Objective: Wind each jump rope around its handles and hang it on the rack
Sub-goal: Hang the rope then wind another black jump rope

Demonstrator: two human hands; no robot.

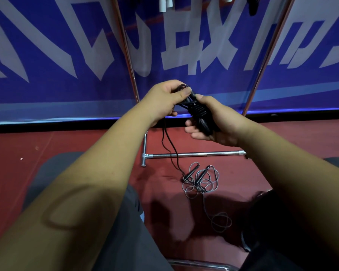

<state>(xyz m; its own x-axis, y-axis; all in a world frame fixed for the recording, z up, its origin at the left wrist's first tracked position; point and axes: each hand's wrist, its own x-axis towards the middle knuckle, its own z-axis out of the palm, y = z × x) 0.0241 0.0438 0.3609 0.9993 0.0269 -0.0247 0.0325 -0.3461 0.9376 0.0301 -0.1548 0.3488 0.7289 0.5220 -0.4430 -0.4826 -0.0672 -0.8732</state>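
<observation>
- The black jump rope (199, 112) is a thin, smooth cord wound in tight turns round its 2 slim black handles, which lie side by side as 1 bundle between the hands.
- The right hand (217, 122) cups the bundle from beneath, with fingers curled round the lower end of the handles and thumb on top.
- The left hand (164, 98) has its fingers curled, its thumb pinching a small loop of cord at the bundle's upper end.
- The unwound length hangs in 2 strands from under the left hand to the floor (67, 145), which is matte red.
- Below the right hand, a grey jump rope (201, 181) lies in loose loops, with 2 black handles among them.
- Beyond the hands stands the rack (194, 154) of shiny metal tubes, in front of a blue banner (67, 85) with white characters.
</observation>
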